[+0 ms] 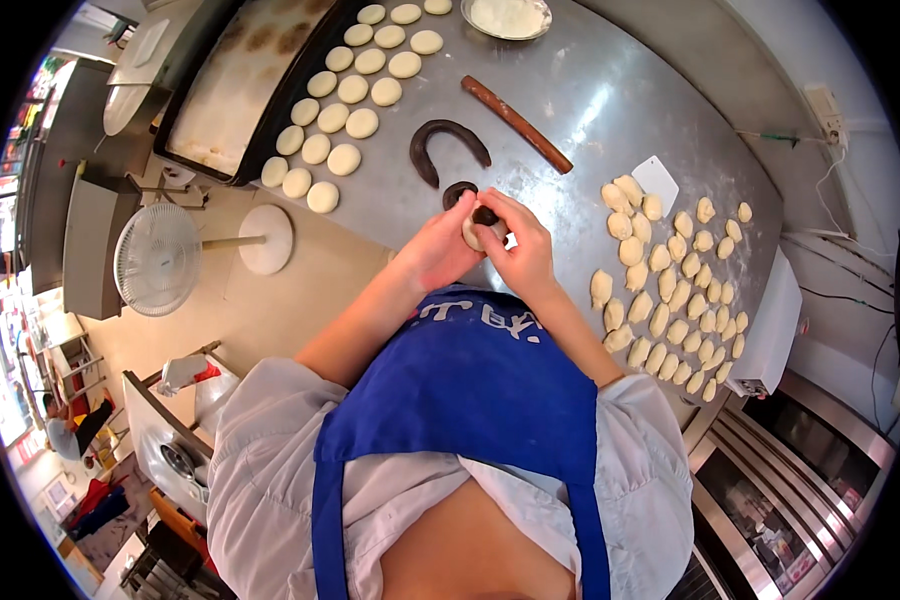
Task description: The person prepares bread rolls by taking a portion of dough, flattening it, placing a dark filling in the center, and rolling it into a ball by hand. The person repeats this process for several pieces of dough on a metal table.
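Note:
In front of my apron, at the near edge of the metal table [560, 60], my two hands meet around a small piece of white dough [471, 236]. My left hand [440, 245] cups the dough, its fingers curled. A lump of dark brown paste [459, 193] shows at its fingertips. My right hand [523, 250] closes in from the other side, with its thumb by a dark bit of filling [485, 215] at the dough. The fingers partly hide the dough. Just beyond lies a curved dark paste roll [447, 130] on the table.
Rows of flat round dough buns [353, 89] line the table's left side, beside a black-rimmed baking tray [175, 150]. A wooden rolling pin [516, 124], a bowl of flour [507, 17] and a white scraper [656, 188] lie farther off. Several dough pieces [667, 287] cover the right.

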{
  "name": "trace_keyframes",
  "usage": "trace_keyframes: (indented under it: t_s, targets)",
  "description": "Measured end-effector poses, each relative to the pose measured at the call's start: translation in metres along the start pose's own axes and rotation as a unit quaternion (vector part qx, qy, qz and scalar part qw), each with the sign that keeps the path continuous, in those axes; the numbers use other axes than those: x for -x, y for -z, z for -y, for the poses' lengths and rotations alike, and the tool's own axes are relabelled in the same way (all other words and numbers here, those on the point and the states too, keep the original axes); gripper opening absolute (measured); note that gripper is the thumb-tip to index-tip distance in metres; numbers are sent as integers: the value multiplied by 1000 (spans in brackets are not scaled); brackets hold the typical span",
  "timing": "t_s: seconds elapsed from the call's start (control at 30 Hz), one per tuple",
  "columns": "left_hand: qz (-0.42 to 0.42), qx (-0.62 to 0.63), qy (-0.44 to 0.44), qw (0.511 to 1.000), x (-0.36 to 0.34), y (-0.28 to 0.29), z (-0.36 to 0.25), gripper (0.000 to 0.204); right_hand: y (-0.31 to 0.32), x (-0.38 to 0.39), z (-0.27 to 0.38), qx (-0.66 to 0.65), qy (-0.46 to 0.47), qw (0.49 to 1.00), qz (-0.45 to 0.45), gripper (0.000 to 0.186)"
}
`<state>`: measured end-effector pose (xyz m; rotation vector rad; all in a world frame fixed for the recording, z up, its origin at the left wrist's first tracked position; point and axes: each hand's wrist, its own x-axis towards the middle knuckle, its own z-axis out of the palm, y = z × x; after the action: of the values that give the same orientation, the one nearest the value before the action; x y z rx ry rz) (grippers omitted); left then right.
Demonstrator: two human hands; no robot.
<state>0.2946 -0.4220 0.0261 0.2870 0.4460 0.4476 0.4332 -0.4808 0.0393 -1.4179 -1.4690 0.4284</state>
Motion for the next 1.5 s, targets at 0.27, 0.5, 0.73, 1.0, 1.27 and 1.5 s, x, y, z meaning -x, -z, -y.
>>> trace_keyframes:
  t_s: [0.27,0.5,0.73,1.0,1.27,1.5]
  targets:
    - [-18,23,-50,998,7,21,-32,32,-19,-15,-11,54,48,996,52,38]
    - [-228,109,-106,962,25,82,-66,35,-65,-22,-111,206,-26,975,83,19]
    - [-235,149,-80,957,29,95,-77,31,-113,-34,-144,239,44,967,77,11]
    - [-156,166,2,974,-61,125,-93,26,-123,-59,-122,133,-160,976,68,16]
    - [-85,9,-41,996,-58,93,-103,27,-117,-86,-52,84,-54,992,-81,18]
    - [-44,-26,-118,992,-11,40,-138,33,-111,-107,-3,-83,-66,994,-7,30]
